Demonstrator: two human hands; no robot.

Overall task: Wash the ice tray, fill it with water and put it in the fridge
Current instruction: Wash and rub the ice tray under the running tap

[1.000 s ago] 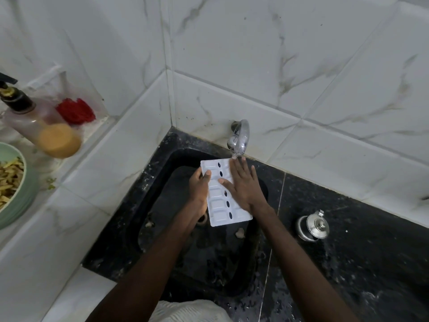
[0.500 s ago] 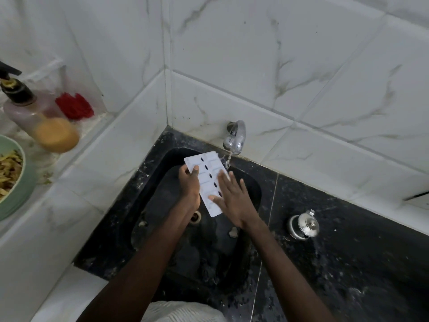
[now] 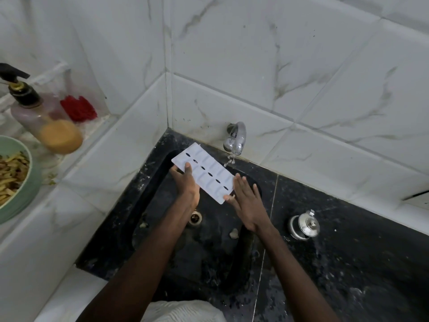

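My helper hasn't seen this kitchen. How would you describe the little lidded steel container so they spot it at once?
Find the black sink in the tiled corner, under the tap. On the black counter right of it stands the steel container: small, shiny, knob-lidded, the only thing standing there.

We note: white ice tray (image 3: 207, 183), dark oval spots; black white-speckled counter (image 3: 348, 263); white grey-veined wall tiles (image 3: 301, 66); green bowl (image 3: 27, 196).

Pump bottle (image 3: 46, 122), part-full of orange liquid, on tiled ledge (image 3: 97, 127); red object (image 3: 78, 108) behind it; green bowl (image 3: 32, 184) of yellow strips; small steel lidded pot (image 3: 304, 225) on black desk (image 3: 359, 263).
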